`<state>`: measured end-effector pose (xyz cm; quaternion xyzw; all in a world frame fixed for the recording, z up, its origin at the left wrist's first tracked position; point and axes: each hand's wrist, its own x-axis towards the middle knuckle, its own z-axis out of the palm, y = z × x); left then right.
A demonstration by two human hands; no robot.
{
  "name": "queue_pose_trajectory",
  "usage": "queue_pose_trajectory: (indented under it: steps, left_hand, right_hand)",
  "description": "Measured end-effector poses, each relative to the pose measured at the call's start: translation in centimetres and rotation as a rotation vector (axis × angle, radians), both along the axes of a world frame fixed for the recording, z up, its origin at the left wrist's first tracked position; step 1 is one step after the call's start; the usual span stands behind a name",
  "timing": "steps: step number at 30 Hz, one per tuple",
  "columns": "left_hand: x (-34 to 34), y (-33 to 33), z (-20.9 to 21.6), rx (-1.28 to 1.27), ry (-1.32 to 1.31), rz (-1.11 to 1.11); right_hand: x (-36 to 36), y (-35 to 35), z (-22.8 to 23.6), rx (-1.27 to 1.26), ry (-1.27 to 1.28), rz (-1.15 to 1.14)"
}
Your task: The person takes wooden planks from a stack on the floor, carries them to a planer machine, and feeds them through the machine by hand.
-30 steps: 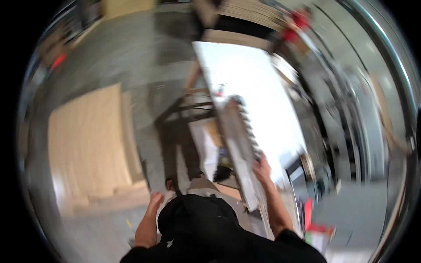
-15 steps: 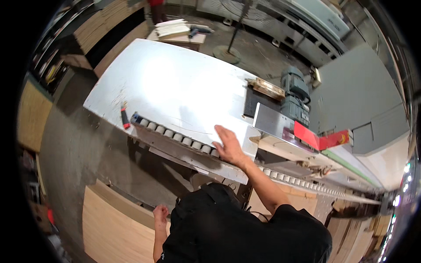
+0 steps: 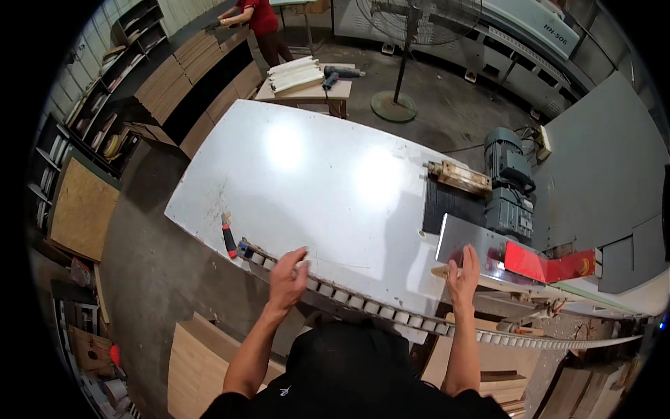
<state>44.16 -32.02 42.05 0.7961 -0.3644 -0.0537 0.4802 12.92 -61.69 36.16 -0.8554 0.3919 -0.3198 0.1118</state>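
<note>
My left hand (image 3: 288, 281) is over the near edge of a white-topped table (image 3: 328, 181), beside the row of white rollers (image 3: 373, 307) along that edge. Its fingers are partly bent and spread, with nothing visible in them. My right hand (image 3: 463, 278) is raised in front of a shiny metal plate (image 3: 453, 241) at the table's right end, fingers stretched up and thumb apart. Whether it touches the plate I cannot tell. Left of my left hand, a utility knife with a red and black handle (image 3: 229, 241) lies near the rollers' end.
A grey motor (image 3: 513, 167) and red angled guard (image 3: 530, 264) stand at the right. Behind the table are a fan stand (image 3: 394, 106), a small table (image 3: 342, 92) bearing white strips and a drill (image 3: 335, 75), and a person in red (image 3: 264, 24). Boards (image 3: 192, 363) lie lower left.
My left hand has risen from beside my body to the table's near edge. My right hand has moved right, from the rollers to the metal plate. The view has shifted too.
</note>
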Motion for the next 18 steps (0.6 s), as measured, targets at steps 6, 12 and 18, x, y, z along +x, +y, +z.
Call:
queue_pose_trajectory:
  steps: [6,12,18]
  left_hand:
    - [0.9,-5.2,-7.8,0.061,-0.325,-0.379]
    - [1.3,-4.7,-7.7,0.353,-0.151,-0.534]
    - [1.2,-4.7,-8.1,0.413,-0.083,-0.611]
  right_hand:
    - [-1.2,2.4,0.0,0.038,-0.017,-0.119]
    - [-3.8,5.0,-0.3,0.038,0.073,-0.216]
    - [-4.7,6.0,-1.7,0.01,0.12,-0.249]
